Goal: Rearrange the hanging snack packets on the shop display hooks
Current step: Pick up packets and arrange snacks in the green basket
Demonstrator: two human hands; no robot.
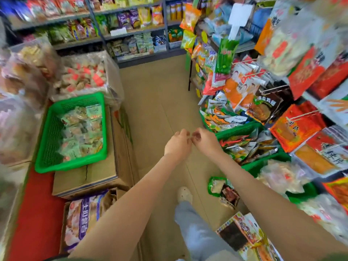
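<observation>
1. Standing in the aisle, I held my left hand (178, 146) and right hand (204, 142) together over the floor (160, 91), their fingers meeting.
2. Both hands' fingers were curled; the spot was blurred, so I could not tell whether they pinched anything.
3. The snack packets (299, 127) hung on the display hooks (271, 88) to my right, apart from both hands.
4. Below them sat a green basket (237, 129) of loose packets; a second green basket (43, 147) rested on cartons (90, 178) to my left.
</observation>
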